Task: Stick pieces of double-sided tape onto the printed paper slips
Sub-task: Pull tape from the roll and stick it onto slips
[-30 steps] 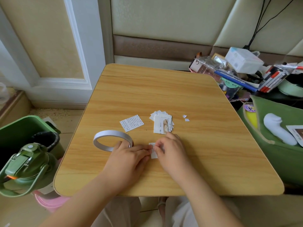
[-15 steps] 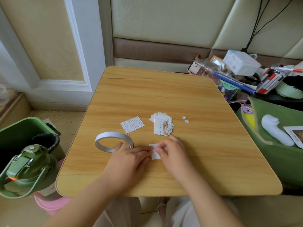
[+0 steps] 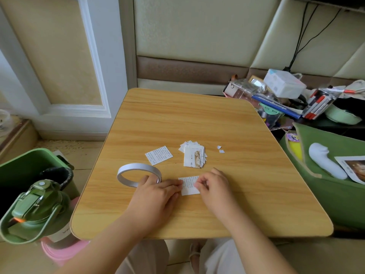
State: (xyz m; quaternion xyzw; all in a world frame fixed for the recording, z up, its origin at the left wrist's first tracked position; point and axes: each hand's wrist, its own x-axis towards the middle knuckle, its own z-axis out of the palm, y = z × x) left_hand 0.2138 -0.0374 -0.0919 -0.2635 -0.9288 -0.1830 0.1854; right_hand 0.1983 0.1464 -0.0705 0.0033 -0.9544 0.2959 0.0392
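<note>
The two hands have drawn slightly apart since a second ago, baring more of the printed slip (image 3: 189,185) between them on the wooden table (image 3: 197,123). The left hand (image 3: 158,196) lies flat, fingertips pressing the slip's left edge, its back touching the tape roll (image 3: 138,174). The right hand (image 3: 214,184) curls, pinching the right edge. The slip stack (image 3: 194,154) sits just beyond.
</note>
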